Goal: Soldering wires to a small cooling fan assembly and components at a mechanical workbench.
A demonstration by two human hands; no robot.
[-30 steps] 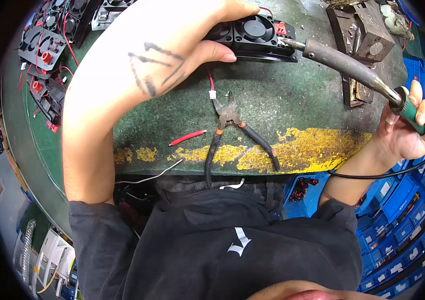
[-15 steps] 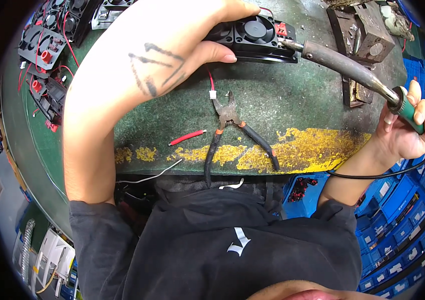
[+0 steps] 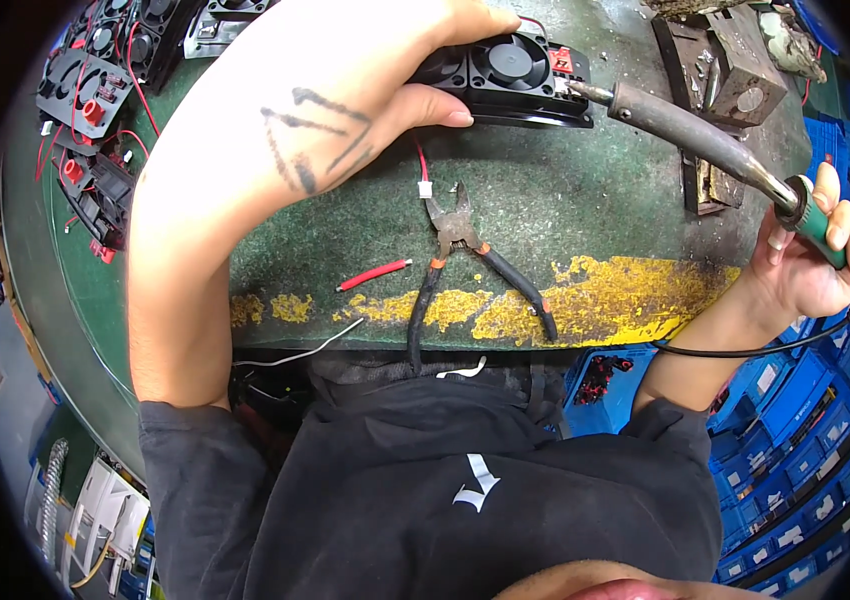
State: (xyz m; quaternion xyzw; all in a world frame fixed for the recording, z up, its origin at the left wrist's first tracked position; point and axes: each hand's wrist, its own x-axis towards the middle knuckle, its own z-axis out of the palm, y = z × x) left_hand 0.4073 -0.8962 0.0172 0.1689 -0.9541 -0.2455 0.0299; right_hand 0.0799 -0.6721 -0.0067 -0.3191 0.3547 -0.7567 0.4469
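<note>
My left hand point(image 3: 345, 90) grips a black cooling fan point(image 3: 515, 65) on the green table top, thumb along its near edge. My right hand point(image 3: 810, 265) holds a soldering iron point(image 3: 705, 140) by its green handle. The iron's tip touches the fan's right side at a small red part. A red wire with a white plug point(image 3: 423, 180) trails from the fan toward me. Open cutting pliers with black and orange handles point(image 3: 465, 260) lie just below the plug.
A short red wire piece point(image 3: 373, 274) lies left of the pliers. More black fans with red wires point(image 3: 95, 110) sit at the far left. A metal iron stand point(image 3: 720, 80) is at the back right. Blue bins point(image 3: 805, 420) stand at my right.
</note>
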